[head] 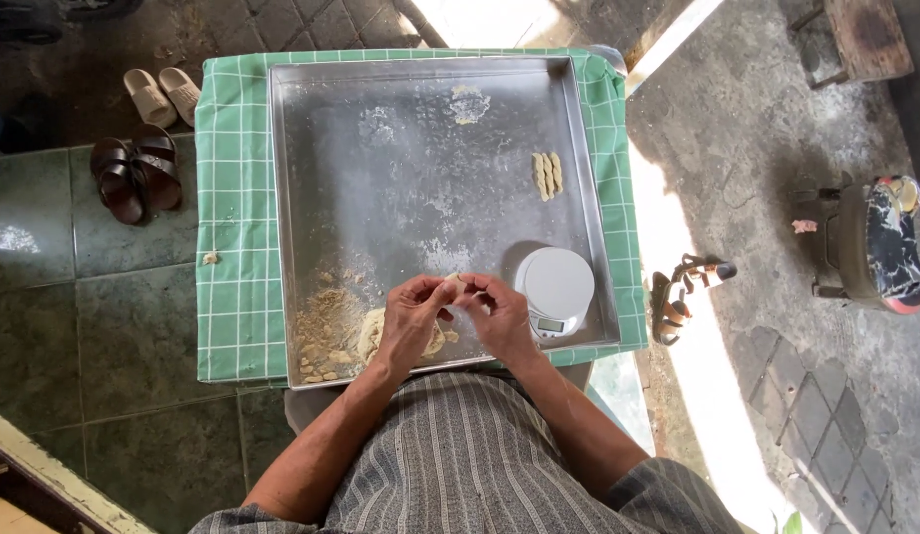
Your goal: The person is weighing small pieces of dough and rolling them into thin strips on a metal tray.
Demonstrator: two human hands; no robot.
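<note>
Head view | left hand [413, 314] and right hand [498, 311] meet over near edge of metal tray [312, 148], fingers pinched together on small dough piece [456, 286] | three shaped pieces [547, 175] lie far right in tray | dough mound [376, 334] near left remains; judged early | round scale [556, 287] near right

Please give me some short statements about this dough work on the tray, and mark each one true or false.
1. Both hands, left hand and right hand, pinch a small dough piece. True.
2. The white kitchen scale stands outside the metal tray. False: it stands inside, at the near right corner.
3. Shaped dough strips lie at the tray's right side. True.
4. The checked cloth under the tray is red. False: it is green.
</note>
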